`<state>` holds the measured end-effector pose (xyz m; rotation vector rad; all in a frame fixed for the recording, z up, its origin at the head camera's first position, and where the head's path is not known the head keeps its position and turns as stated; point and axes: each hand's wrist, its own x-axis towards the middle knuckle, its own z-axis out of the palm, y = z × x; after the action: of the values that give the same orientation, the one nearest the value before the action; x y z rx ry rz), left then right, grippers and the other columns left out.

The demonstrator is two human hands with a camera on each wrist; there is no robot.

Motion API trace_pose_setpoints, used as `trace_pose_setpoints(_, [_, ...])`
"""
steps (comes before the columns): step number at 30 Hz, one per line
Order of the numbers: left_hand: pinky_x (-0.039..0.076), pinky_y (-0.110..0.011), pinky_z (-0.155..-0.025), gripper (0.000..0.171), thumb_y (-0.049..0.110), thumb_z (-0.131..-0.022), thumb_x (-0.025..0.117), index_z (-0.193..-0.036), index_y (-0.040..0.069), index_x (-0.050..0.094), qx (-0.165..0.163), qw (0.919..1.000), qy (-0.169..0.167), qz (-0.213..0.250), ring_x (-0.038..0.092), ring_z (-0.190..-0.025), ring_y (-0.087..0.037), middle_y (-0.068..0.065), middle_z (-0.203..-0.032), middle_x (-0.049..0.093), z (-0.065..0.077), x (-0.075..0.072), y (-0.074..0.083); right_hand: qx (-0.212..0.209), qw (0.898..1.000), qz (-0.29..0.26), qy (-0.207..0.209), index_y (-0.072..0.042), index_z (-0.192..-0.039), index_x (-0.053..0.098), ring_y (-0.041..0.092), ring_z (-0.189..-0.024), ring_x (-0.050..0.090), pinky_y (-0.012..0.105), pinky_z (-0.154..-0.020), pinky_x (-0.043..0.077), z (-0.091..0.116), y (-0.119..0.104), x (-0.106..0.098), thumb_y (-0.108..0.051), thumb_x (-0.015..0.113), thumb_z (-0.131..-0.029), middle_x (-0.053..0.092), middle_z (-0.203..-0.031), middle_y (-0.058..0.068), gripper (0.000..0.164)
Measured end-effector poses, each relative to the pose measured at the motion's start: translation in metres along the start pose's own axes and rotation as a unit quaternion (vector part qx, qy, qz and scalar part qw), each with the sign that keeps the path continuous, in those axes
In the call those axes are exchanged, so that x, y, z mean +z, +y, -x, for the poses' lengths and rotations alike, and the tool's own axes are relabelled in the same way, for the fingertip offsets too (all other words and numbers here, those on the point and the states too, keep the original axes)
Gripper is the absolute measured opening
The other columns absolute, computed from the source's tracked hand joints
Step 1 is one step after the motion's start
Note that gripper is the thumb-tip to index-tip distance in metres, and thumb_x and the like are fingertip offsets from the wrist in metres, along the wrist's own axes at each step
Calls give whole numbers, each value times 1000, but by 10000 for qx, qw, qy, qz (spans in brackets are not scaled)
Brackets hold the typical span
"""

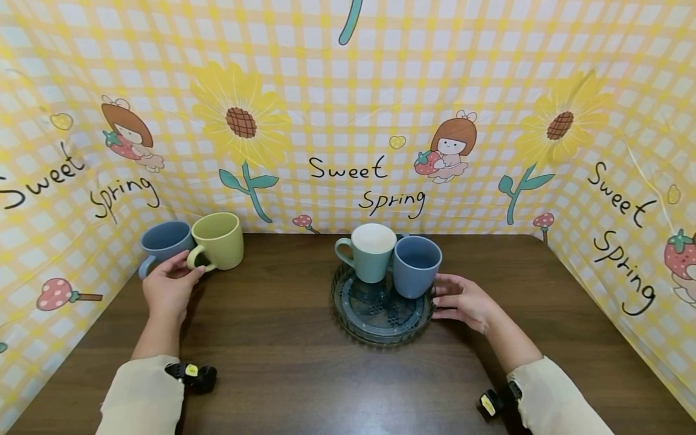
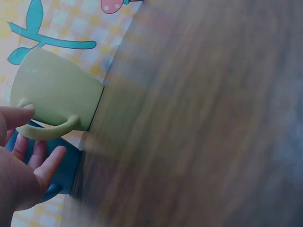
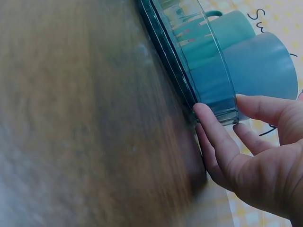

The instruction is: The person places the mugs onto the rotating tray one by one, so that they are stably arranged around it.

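At the left, my left hand [image 1: 170,290] holds the handle of an upright yellow-green mug [image 1: 225,241], thumb over the handle and the other fingers behind it. Those fingers [image 2: 53,163] overlap a blue mug [image 1: 163,238] standing close beside it. On the right, my right hand [image 1: 464,302] grips the side of a round clear glass dish [image 1: 348,329], with its thumb [image 3: 258,106] at the upper rim and a fingertip at the base. Within the dish stand a mint-green mug [image 1: 371,260] with a pale inside and a blue-grey mug [image 1: 415,269], side by side.
The brown wooden table [image 1: 283,374] meets a yellow checked cloth [image 1: 348,121] printed with flowers at its back and sides. Both yellow-green and blue mugs stand near the table's back left edge. Small black devices [image 1: 198,377] are strapped at the wrists.
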<state>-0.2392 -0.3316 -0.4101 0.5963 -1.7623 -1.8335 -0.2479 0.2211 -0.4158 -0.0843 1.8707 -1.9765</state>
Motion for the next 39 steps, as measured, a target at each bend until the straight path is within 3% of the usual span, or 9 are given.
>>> trace_pose_setpoints(7, [55,-12,-59,52,-7,-79,76,-128,3,63,-349,9979,-40,535,60,-75,-3,1,-91,59,1,3,0,100,9997,-104,-180,1,-154,8,21,-86,62,47,-85,57,4,0,4,15,60,-87,47,-111,20,85])
trace_pose_setpoints(12, [57,-15,-62,47,-9,-79,75,-124,5,67,-469,9943,8,960,64,-76,-4,0,-93,62,1,5,0,99,9997,-130,-168,3,-153,8,22,-87,61,48,-86,57,6,1,6,16,61,-86,44,-111,21,87])
trace_pose_setpoints(21, [58,-17,-64,44,-12,-79,74,-119,6,70,-646,9896,234,1266,63,-80,-6,-1,-92,63,1,8,-2,186,9998,8,-93,2,-153,10,23,-87,61,49,-85,57,8,1,6,13,63,-86,43,-112,22,86])
trace_pose_setpoints(28, [59,-20,-67,46,-13,-79,73,-122,4,68,-721,9844,193,1592,63,-76,-9,-4,-86,60,-1,8,-3,79,9997,183,-163,7,-150,14,22,-97,59,50,-91,54,5,-5,-2,10,60,-89,42,-127,28,77])
trace_pose_setpoints(35, [59,-22,-64,48,-16,-78,72,-122,3,67,-775,9808,162,1783,62,-72,-11,-5,-85,54,-1,6,-4,55,9994,-47,-344,8,-151,11,24,-110,54,52,-92,53,-1,-5,-7,7,55,-94,25,-147,33,72])
trace_pose_setpoints(39, [60,-23,-64,50,-16,-75,74,-121,3,68,-887,9784,98,1865,64,-69,-11,-5,-85,54,0,6,-5,41,9993,-190,-306,9,-151,12,23,-108,53,52,-90,54,-4,-2,-8,7,55,-93,33,-142,29,71])
